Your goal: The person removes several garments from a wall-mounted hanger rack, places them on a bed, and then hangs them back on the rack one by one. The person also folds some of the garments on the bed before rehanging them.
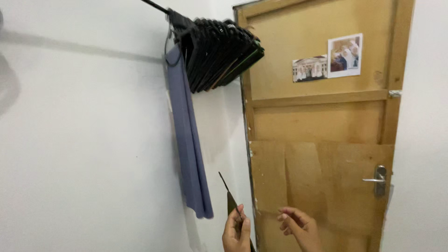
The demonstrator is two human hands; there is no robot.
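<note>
My left hand [236, 232] is at the bottom middle of the head view, shut on a thin dark hanger [230, 199] whose arm points up and to the left. My right hand [298, 226] is just to its right in front of the door, fingers loosely curled and apart, holding nothing. Up on the wall a black rail [155, 6] carries a packed bunch of black hangers [215, 51]. A long blue-grey cloth [188, 135] hangs from the leftmost one, down to just above my left hand.
A brown wooden door [322, 121] fills the right half, shut, with a metal lever handle [379, 180] and two photographs [329, 59] stuck near the top. White walls stand to the left [79, 140] and far right.
</note>
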